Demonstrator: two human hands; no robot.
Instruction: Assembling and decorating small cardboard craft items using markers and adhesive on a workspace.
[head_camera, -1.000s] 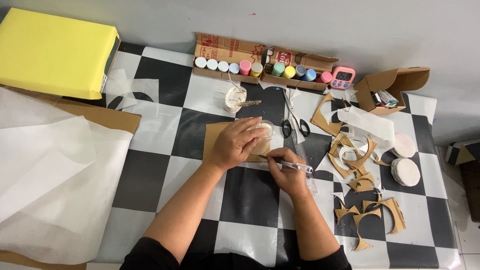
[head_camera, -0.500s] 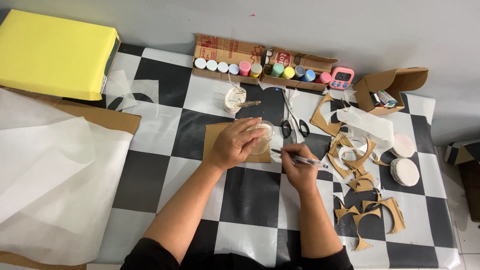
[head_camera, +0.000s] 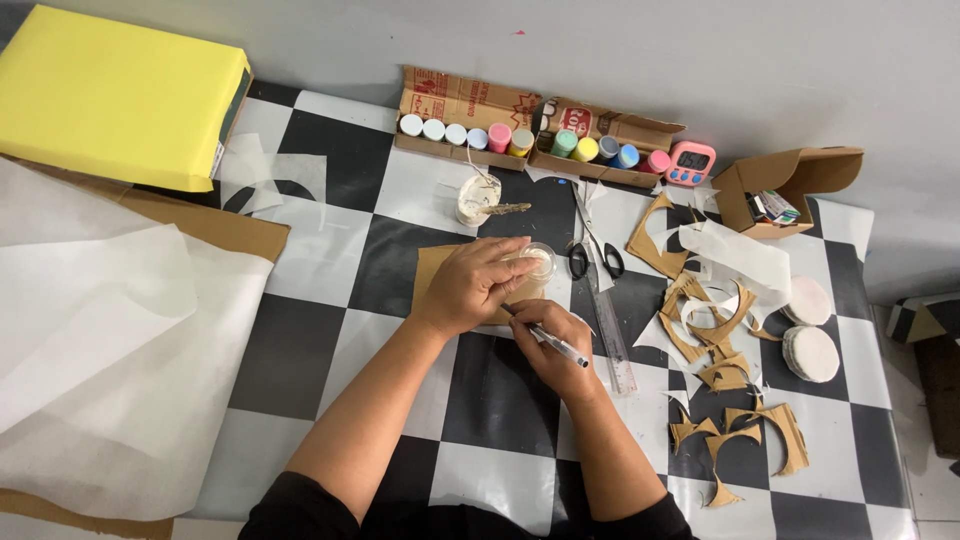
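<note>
The left hand (head_camera: 472, 285) lies palm down over a small round clear lid (head_camera: 538, 262), fingers spread and curved over its rim, pressing it flat onto a piece of brown cardboard (head_camera: 432, 272) that sits on the black-and-white checkered counter (head_camera: 330, 260). The right hand (head_camera: 548, 345) is closed in a writing grip around a slim pen-like tool (head_camera: 553, 343), its tip tucked against the left hand's lower edge; whether the tip touches the cardboard cannot be told, since the hands cover it.

Just right of the lid lie black-handled scissors (head_camera: 590, 255) and a clear ruler (head_camera: 610, 335) running down toward the near edge. Behind the cardboard stands a small white cup (head_camera: 476, 200) with a brush resting across it. Along the wall sits an open cardboard tray of paint bottles (head_camera: 520, 140) with white, pink, yellow, green and blue caps, and next to it a small pink timer (head_camera: 690, 163). Farther right are an open brown box (head_camera: 785, 185), curved cardboard offcuts (head_camera: 720, 340) and a stack of white paper rounds (head_camera: 810, 352). At the far left, a yellow-wrapped packet (head_camera: 120, 95) rests above large sheets of translucent paper (head_camera: 100, 340).
</note>
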